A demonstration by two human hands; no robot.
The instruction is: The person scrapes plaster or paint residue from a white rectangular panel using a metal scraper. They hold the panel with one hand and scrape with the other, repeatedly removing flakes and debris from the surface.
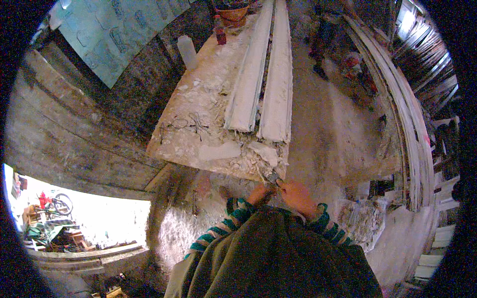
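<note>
Close to my body, at the near end of a plaster-crusted table [194, 99], my two hands meet. My right hand [298, 194] is closed around a small grey tool [272, 176], perhaps a scraper; its exact kind is too small to tell. Right beside it, my left hand [259, 194] has its fingers drawn in, and what they grip is partly hidden. Just beyond lie broken plaster lumps [264, 153]. Two long white plaster mouldings, a left one [248, 94] and a right one [277, 94], run side by side away from me along the table.
Dark thin cords [186, 123] and a flat white slab [219, 151] lie on the table's left. Farther back stand a whitish bottle [187, 52], a red-liquid bottle [220, 31] and an orange basin [231, 16]. Long strips [397, 104] curve along the right; a plastic bag [365, 221] sits nearby.
</note>
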